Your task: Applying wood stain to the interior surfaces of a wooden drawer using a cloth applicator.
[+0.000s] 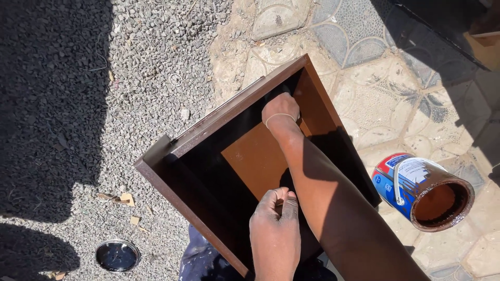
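Note:
An open wooden box (172, 156), painted dark brown, stands tilted on the ground with its orange-brown bottom panel (260, 156) facing me. My right hand (281, 110), a thin band around its wrist, reaches deep into the far corner. Its fingers are curled around a dark thing that looks like a brush, mostly hidden in shadow. My left hand (275, 229) grips the box's near wall at the lower middle of the view. My right forearm crosses over the box from the lower right.
An open paint can (424, 190) with a blue label and brown paint lies tilted on patterned paving at the right. Its round metal lid (117, 255) rests on grey gravel at the lower left, near some wood chips (125, 199). Dark shadows cover the left side.

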